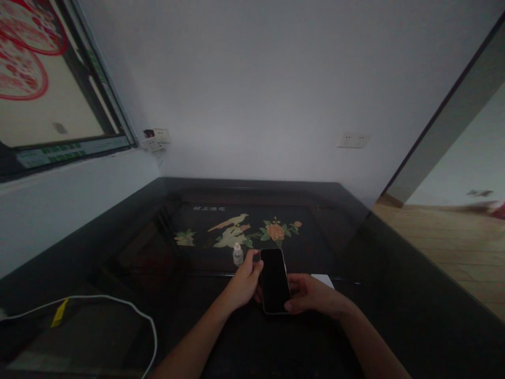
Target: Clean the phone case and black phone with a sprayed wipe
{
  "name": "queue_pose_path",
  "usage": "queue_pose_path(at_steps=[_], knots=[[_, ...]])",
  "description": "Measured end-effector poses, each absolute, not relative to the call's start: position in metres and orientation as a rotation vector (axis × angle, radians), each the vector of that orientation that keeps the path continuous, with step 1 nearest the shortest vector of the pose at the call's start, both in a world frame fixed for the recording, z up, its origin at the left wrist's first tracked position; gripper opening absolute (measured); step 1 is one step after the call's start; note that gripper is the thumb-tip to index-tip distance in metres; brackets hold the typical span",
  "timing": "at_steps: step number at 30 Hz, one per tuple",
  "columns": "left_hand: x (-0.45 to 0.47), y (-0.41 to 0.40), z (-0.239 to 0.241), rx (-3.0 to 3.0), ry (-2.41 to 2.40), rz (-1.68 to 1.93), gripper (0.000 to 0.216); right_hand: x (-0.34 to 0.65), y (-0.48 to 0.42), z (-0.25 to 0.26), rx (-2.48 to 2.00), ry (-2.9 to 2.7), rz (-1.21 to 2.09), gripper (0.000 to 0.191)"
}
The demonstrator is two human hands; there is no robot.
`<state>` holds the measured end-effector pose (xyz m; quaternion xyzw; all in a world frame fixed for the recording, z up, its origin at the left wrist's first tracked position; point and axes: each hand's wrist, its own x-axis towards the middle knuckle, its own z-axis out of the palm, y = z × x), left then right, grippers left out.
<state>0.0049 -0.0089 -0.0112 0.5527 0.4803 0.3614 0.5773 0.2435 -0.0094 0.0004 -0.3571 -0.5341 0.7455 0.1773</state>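
A smartphone [275, 281] with a dark screen is held upright in portrait between both hands, over the black glossy table [189, 326]. My left hand [247, 279] grips its left edge, the thumb along the side and other fingers partly hidden behind it. On the lower right edge, my right hand [305, 293] is closed with its thumb at the bottom corner. Just beyond my left hand stands a small clear bottle [238, 255] with a white cap. Part of a white flat item [323, 281] shows behind my right hand.
A white cable [118, 300] curves across the table at the left, near a yellow strip [59, 312]. Bird and flower pictures [232, 231] decorate the tabletop. Wall sockets [354, 140] sit beyond the far edge, and a window [59, 79] is at the left.
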Motion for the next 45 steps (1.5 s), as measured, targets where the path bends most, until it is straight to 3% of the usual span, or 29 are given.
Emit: queue_pose_path(at_steps=[4,11,23,33,45], knots=[[0.007,-0.011,-0.011,1.298,1.085,0.838,0.046,0.241,-0.007,0.003,-1.048,-1.425,1.981,0.054],[0.009,-0.011,-0.01,1.345,1.114,0.803,0.046,0.238,-0.004,0.003,-1.076,-1.253,1.871,0.071],[0.003,-0.012,0.001,1.752,1.344,0.864,0.044,0.236,0.0,-0.001,-1.138,-1.297,1.716,0.067],[0.004,-0.012,-0.002,1.868,1.417,0.806,0.053,0.235,0.002,-0.009,-1.206,-1.34,1.639,0.077],[0.012,-0.018,0.002,1.966,1.546,0.714,0.048,0.227,0.005,-0.013,-1.33,-1.681,1.067,0.042]])
